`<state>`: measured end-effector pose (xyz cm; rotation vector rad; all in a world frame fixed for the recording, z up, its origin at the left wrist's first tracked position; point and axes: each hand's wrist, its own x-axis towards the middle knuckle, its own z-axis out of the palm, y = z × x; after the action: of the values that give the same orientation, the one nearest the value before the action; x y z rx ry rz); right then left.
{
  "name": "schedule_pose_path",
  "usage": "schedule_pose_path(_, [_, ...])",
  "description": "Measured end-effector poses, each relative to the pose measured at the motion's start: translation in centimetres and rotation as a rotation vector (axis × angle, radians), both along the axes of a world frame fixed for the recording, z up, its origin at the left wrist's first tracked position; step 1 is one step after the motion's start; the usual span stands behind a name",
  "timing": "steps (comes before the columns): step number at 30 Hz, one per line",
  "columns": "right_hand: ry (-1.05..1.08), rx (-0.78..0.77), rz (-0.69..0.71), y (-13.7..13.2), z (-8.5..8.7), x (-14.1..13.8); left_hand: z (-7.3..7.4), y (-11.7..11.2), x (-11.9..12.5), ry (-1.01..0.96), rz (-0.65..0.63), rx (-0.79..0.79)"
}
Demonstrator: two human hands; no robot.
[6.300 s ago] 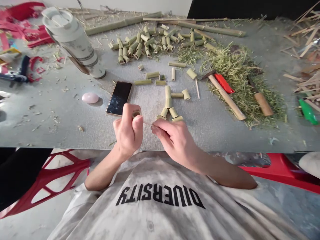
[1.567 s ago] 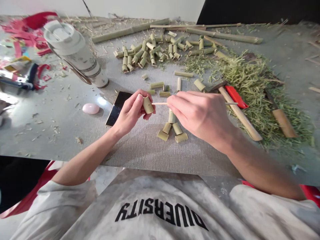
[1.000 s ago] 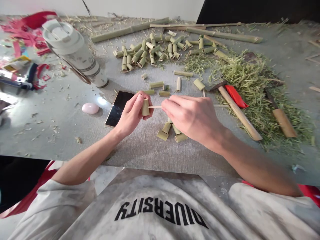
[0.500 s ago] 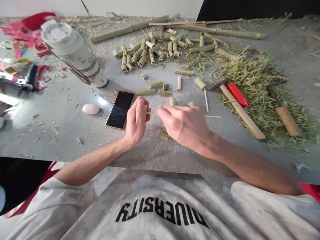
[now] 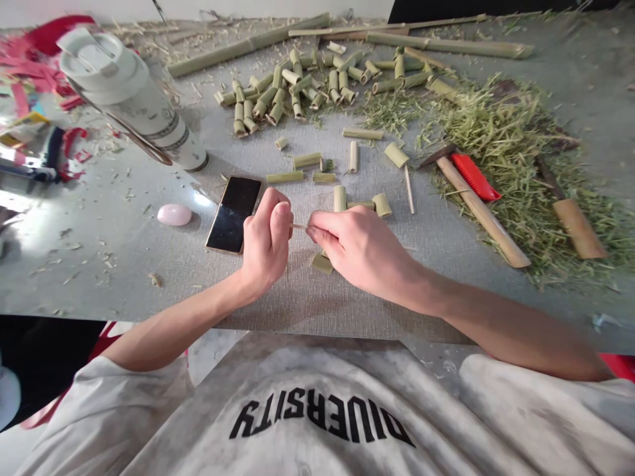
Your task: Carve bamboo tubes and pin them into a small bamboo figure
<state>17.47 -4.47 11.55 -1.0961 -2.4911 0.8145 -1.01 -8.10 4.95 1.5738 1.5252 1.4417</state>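
Thin stick point(image 5: 298, 227): between hands, pinched in right hand point(image 5: 364, 248), which hides its middle; tip lost at left hand point(image 5: 266, 241). Left fist curled tight; bamboo piece, visible there moments earlier, now covered. Bamboo segments point(image 5: 381, 205): beyond right grip, some partly blocked by it. Phone point(image 5: 233, 213): just left of left fist. Hammer point(image 5: 483, 211): well right.

Grey table point(image 5: 124, 284), white wall point(image 5: 258, 6) behind

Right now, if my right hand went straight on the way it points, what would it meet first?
Likely your left hand, closed in a fist; the thin stick pinched in your right hand bridges the gap between them, though depth is unclear.
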Motion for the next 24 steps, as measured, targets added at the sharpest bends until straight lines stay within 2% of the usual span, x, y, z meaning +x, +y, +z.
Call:
schedule_pose_path(5, [-0.246, 0.388, 0.046, -0.9, -0.5, 0.2, -0.2, 0.4, -0.2, -0.020, -0.059, -0.110])
schedule_pose_path(8, [-0.321, 0.469, 0.108, -1.3, -0.6, 0.4, 0.0, 0.5, 0.3, -0.106, -0.108, -0.143])
schedule_pose_path(12, [-0.327, 0.475, 0.110, -1.4, -0.6, 0.3, 0.2, 0.5, 0.7, -0.157, -0.122, -0.135])
schedule_pose_path(16, [-0.196, 0.321, 0.037, -1.2, -0.5, 0.2, 0.0, 0.0, 0.4, -0.025, -0.054, -0.056])
schedule_pose_path(22, [0.187, -0.229, 0.052, 0.1, -0.4, 0.1, 0.0, -0.9, -0.4, 0.163, 0.026, 0.100])
schedule_pose_path(24, [0.246, -0.324, 0.062, 0.4, -0.4, 0.1, 0.0, -0.9, -0.6, 0.196, 0.023, 0.113])
